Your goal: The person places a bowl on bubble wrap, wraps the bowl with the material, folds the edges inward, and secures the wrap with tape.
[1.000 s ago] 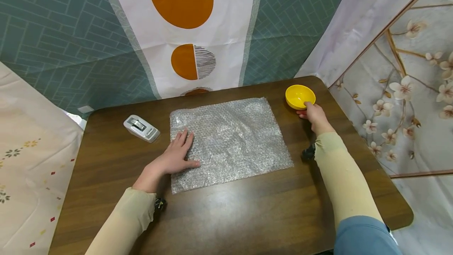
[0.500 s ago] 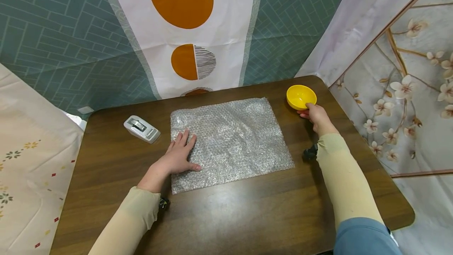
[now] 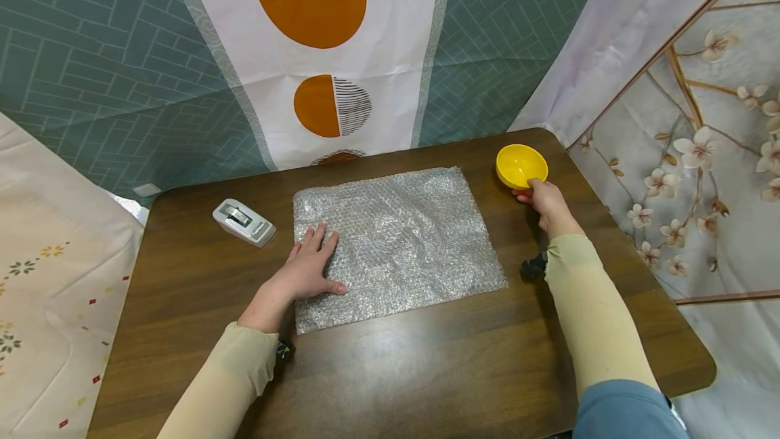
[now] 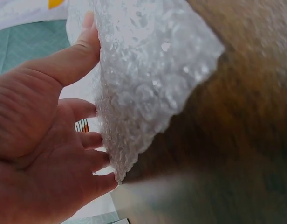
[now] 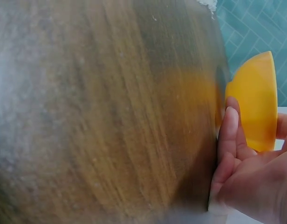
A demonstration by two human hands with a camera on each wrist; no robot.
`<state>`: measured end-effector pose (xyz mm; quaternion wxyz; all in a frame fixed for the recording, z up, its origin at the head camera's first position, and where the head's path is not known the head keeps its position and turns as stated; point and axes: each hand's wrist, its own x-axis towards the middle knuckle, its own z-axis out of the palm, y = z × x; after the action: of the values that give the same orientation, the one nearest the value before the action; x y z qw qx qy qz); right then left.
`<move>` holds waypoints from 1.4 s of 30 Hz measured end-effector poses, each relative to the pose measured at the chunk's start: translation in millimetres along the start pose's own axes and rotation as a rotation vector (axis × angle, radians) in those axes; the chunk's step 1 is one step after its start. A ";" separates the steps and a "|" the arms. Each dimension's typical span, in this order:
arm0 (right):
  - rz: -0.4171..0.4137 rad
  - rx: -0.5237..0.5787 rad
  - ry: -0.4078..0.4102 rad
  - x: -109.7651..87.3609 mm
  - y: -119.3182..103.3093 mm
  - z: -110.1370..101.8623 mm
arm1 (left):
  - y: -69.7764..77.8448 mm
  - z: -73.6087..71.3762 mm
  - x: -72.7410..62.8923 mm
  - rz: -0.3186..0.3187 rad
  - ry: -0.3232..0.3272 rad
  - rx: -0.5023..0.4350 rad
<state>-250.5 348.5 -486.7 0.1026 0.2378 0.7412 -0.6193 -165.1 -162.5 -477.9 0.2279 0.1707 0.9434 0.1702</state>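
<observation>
A sheet of bubble wrap (image 3: 402, 242) lies flat in the middle of the wooden table. My left hand (image 3: 307, 269) rests on its left part, fingers spread and straight; in the left wrist view the fingertips (image 4: 99, 161) touch the bubble wrap (image 4: 139, 84). At the table's far right corner is a yellow bowl (image 3: 518, 162). My right hand (image 3: 548, 205) pinches the near side of its rim, thumb at the rim and fingers below. The right wrist view shows the fingers (image 5: 229, 126) under the side of the bowl (image 5: 255, 98), which is upright at the tabletop.
A grey-white tape dispenser (image 3: 244, 221) stands left of the bubble wrap. The wooden table (image 3: 390, 371) has a patterned curtain (image 3: 55, 276) on its left, a green brick-print cloth behind and a flowered cloth (image 3: 688, 175) on its right.
The bowl and my right hand have shifted slightly to the right. My left hand has moved a little to the right and stays on the bubble wrap.
</observation>
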 end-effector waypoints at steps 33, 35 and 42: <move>-0.129 -0.036 -0.056 -37.3 -2.2 53.6 | -6.9 0.9 -0.4 0.003 -0.012 -0.028; -0.127 -0.049 -0.096 -44.1 -5.8 61.0 | -6.5 0.8 -0.5 0.003 -0.015 -0.024; -0.157 -0.089 -0.229 -65.9 -17.0 91.8 | -10.3 3.6 0.3 0.027 -0.013 -0.057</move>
<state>-214.6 242.9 -461.9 0.1484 0.1021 0.7677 -0.6149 -166.1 -170.7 -485.1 0.2365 0.1778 0.9342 0.1992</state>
